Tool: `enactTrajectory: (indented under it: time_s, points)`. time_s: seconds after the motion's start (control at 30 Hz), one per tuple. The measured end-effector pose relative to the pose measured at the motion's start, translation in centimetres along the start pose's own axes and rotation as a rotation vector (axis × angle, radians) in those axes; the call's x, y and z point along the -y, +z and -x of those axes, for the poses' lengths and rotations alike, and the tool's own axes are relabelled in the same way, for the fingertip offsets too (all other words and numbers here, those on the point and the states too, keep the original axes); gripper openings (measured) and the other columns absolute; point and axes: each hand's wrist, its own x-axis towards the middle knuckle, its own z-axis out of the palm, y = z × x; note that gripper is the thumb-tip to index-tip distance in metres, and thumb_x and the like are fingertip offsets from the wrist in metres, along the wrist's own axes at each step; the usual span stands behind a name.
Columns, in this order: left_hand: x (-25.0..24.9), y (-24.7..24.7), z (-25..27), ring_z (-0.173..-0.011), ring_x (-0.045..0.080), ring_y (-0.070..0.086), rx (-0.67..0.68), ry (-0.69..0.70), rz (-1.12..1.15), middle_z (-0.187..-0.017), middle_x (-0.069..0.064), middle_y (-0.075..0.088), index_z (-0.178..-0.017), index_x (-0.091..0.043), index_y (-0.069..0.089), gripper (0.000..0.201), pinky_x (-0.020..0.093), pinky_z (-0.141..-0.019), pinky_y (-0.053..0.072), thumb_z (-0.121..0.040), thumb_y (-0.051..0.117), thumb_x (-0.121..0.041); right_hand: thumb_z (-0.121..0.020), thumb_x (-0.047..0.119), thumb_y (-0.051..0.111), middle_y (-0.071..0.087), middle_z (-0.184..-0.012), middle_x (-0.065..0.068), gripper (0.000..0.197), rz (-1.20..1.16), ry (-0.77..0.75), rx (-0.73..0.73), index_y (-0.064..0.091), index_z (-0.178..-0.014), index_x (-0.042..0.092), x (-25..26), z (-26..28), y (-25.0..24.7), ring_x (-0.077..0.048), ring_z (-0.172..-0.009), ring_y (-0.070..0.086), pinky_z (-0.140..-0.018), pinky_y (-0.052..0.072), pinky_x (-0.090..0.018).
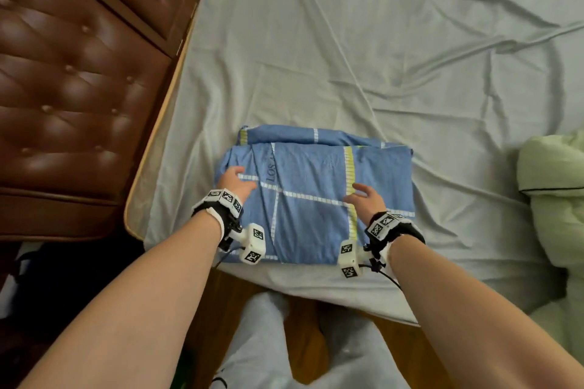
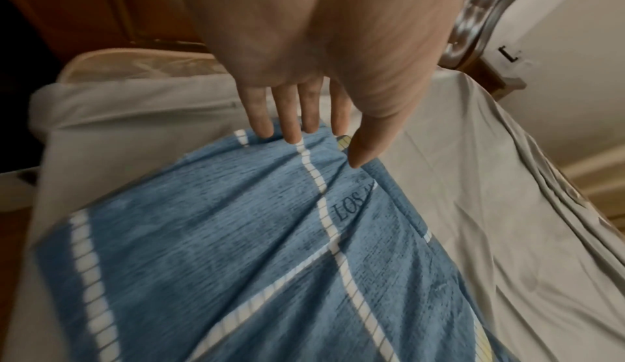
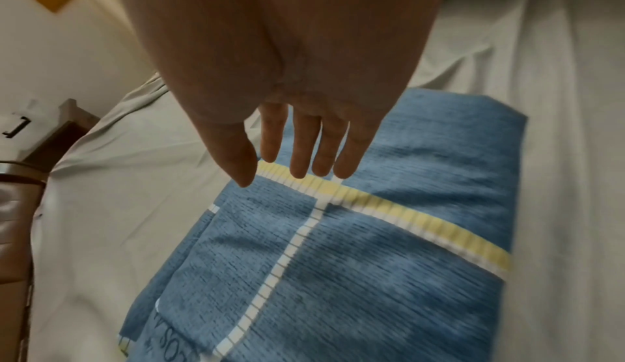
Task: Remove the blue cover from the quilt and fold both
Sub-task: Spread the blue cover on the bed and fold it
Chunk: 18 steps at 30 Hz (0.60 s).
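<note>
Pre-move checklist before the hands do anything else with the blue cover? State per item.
1. Blue cover off the quilt and folded into a flat rectangle: ok.
2. Folded edges lined up: not ok, a lower layer sticks out past the far edge.
3. Left hand free, fingers straight on the cover's left part: ok.
4. Right hand free, fingers straight near the yellow stripe; contact with the cloth: cannot tell.
5. Cover fully supported on the grey sheet: ok, though it sits near the bed's front edge.
6. Quilt folded: cannot tell, only a pale green bunched part shows at the right.
</note>
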Motion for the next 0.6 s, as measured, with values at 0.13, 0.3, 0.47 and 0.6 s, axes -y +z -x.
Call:
enactTrajectory:
  time_s: [0.13, 0.3, 0.47, 0.6]
  points:
    - [-2.3, 2.7, -3.4, -0.116, 0.026, 0.056, 0.059, 0.071, -0.167, -0.132, 0.009, 0.057, -0.135, -0.016, 0.052, 0.059, 0.031, -0.096, 0.046, -0.08, 0.075, -0.018, -0.087, 0.008, 0.069, 0.05, -0.14, -0.015, 0.057, 0.089, -0.072, 0.048, 0.048, -0.14, 0.012, 1.9, -4.5, 0.3, -0.028, -0.128, 0.05, -0.093, 0.043, -0.033]
    - [-3.8, 6.0, -9.1, -0.132, 0.026, 0.042, 0.134, 0.275, -0.698, -0.144, -0.003, 0.047, -0.14, -0.032, 0.044, 0.077, 0.045, -0.108, 0.035, -0.071, 0.078, -0.036, -0.08, 0.025, 0.073, 0.042, -0.147, -0.006, 0.068, 0.638, -0.17, -0.018, 0.044, -0.141, 0.035, 3.9, -11.4, 1.4, -0.03, -0.142, 0.029, -0.115, 0.029, -0.045]
    - [-2.7, 8.1, -12.8, -0.145, 0.028, 0.013, 0.077, 0.274, -0.911, -0.153, 0.004, 0.02, -0.15, -0.031, 0.017, 0.107, 0.062, -0.115, 0.003, -0.062, 0.075, -0.052, -0.074, 0.037, 0.073, 0.012, -0.161, 0.0, 0.097, 1.111, -0.159, 0.014, 0.015, -0.152, 0.033, 4.6, -16.0, 2.9, -0.028, -0.151, -0.004, -0.116, -0.008, -0.058]
    - [-3.8, 8.0, -14.0, -0.127, 0.026, 0.042, 0.032, 0.29, -0.934, -0.126, 0.003, 0.054, -0.132, -0.027, 0.043, 0.072, 0.056, -0.113, 0.014, -0.065, 0.068, -0.04, -0.071, 0.038, 0.071, 0.029, -0.154, -0.001, 0.084, 1.265, -0.197, 0.017, 0.031, -0.145, 0.03, 5.0, -17.3, 2.9, -0.028, -0.149, 0.007, -0.112, -0.015, -0.063]
